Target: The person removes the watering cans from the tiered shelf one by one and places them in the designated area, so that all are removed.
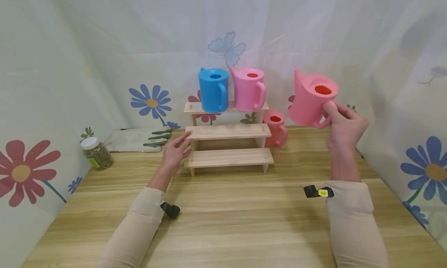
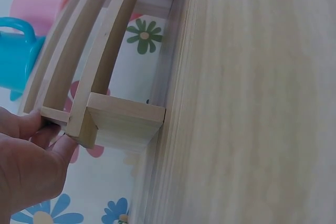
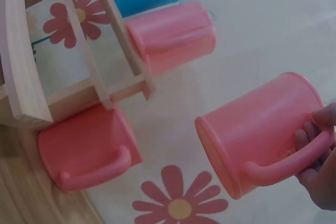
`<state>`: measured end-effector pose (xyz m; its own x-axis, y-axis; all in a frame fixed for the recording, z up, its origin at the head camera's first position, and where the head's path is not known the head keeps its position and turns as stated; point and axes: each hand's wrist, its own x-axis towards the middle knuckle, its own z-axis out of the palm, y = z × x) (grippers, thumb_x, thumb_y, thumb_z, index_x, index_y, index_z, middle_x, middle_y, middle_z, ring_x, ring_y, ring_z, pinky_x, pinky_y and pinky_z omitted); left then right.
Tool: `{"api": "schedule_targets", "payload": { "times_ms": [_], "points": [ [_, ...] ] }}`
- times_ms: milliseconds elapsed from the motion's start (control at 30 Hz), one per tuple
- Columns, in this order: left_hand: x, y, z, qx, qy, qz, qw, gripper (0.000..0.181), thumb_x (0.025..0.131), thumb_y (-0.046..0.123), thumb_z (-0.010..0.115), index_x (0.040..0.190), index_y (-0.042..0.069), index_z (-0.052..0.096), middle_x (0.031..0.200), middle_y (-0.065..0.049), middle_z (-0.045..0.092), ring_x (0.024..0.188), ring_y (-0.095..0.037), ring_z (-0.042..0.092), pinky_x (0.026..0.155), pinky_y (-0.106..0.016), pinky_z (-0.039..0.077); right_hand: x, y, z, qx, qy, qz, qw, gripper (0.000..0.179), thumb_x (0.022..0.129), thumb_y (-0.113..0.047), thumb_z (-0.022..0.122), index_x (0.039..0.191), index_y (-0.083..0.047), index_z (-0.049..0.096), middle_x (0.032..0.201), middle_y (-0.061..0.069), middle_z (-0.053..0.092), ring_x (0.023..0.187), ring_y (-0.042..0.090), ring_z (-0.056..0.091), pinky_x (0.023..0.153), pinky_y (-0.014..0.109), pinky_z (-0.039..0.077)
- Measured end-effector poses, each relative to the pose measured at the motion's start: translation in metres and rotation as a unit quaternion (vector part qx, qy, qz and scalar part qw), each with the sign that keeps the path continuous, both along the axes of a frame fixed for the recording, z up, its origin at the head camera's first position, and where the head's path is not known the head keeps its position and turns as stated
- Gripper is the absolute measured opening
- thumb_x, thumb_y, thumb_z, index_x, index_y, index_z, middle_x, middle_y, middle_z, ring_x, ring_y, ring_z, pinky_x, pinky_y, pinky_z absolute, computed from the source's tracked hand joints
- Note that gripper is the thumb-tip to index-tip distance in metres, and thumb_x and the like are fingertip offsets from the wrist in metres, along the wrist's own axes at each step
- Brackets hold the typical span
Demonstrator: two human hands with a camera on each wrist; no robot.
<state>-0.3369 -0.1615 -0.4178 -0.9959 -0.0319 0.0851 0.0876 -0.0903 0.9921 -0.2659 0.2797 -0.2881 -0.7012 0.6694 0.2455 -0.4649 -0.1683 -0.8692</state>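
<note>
My right hand [image 1: 347,124] holds a coral-pink watering can [image 1: 310,101] by its handle, in the air right of the three-tier wooden stand [image 1: 228,132]. In the right wrist view, this lifted watering can [image 3: 262,135] hangs tilted, its base clear of everything. At the stand's left end, my left hand [image 1: 174,151] grips the side around the middle tier; the left wrist view shows its thumb and fingers [image 2: 63,148] on the wood. A blue watering can [image 1: 210,91] and a pink watering can [image 1: 246,91] stand side by side on the top tier.
Another coral watering can [image 1: 275,124] stands on the table behind the stand's right end, partly hidden. At the left lie white gardening gloves [image 1: 129,140] with green parts, near a white-lidded jar [image 1: 97,154]. A flower-printed curtain [image 1: 167,39] surrounds the wooden table [image 1: 237,221].
</note>
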Motion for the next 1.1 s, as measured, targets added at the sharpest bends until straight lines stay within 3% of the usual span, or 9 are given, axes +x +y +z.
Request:
{"api": "schedule_targets", "payload": {
  "times_ms": [233, 400, 600, 833, 1100],
  "points": [
    [-0.001, -0.001, -0.001, 0.002, 0.006, -0.001, 1.0, 0.041, 0.103, 0.011, 0.057, 0.144, 0.008, 0.055, 0.148, -0.013, 0.05, 0.135, -0.023, 0.046, 0.101, -0.044, 0.049, -0.03, 0.019, -0.031, 0.029, -0.134, -0.032, 0.9901, 0.029, 0.078, -0.022, 0.086, 0.105, -0.011, 0.081, 0.099, 0.003, 0.071, 0.095, 0.016, 0.058, 0.084, 0.028, 0.054],
    [-0.002, -0.002, -0.003, 0.006, 0.003, -0.005, 1.0, 0.041, 0.103, 0.012, 0.057, 0.144, 0.008, 0.055, 0.147, -0.013, 0.05, 0.135, -0.022, 0.046, 0.101, -0.043, 0.049, -0.046, 0.028, -0.06, 0.048, -0.2, -0.036, 0.978, 0.037, 0.08, -0.028, 0.085, 0.112, -0.01, 0.079, 0.094, -0.001, 0.07, 0.092, 0.015, 0.058, 0.087, 0.027, 0.054],
    [-0.002, -0.003, -0.003, 0.008, 0.004, -0.008, 0.9999, 0.041, 0.103, 0.011, 0.056, 0.144, 0.008, 0.055, 0.15, -0.011, 0.048, 0.137, -0.022, 0.043, 0.102, -0.044, 0.049, -0.062, 0.027, -0.091, 0.061, -0.207, -0.03, 0.976, 0.036, 0.08, -0.024, 0.086, 0.108, -0.003, 0.078, 0.08, -0.007, 0.064, 0.081, 0.009, 0.058, 0.075, 0.022, 0.052],
    [-0.001, -0.004, -0.002, 0.01, 0.004, -0.01, 0.9999, 0.041, 0.103, 0.01, 0.055, 0.144, 0.007, 0.054, 0.152, -0.01, 0.046, 0.137, -0.023, 0.043, 0.102, -0.045, 0.049, -0.071, 0.021, -0.111, 0.062, -0.243, 0.001, 0.968, 0.044, 0.085, -0.022, 0.082, 0.123, -0.003, 0.071, 0.089, -0.007, 0.062, 0.086, 0.008, 0.056, 0.077, 0.021, 0.048],
    [0.0, -0.003, -0.002, 0.01, 0.0, -0.014, 0.9999, 0.041, 0.104, 0.011, 0.054, 0.145, 0.009, 0.055, 0.151, -0.01, 0.046, 0.137, -0.023, 0.043, 0.103, -0.043, 0.049, -0.077, 0.018, -0.119, 0.038, -0.255, 0.029, 0.9657, 0.043, 0.09, -0.019, 0.076, 0.131, -0.008, 0.067, 0.101, -0.003, 0.063, 0.097, 0.01, 0.056, 0.098, 0.029, 0.049]
  ]
}}
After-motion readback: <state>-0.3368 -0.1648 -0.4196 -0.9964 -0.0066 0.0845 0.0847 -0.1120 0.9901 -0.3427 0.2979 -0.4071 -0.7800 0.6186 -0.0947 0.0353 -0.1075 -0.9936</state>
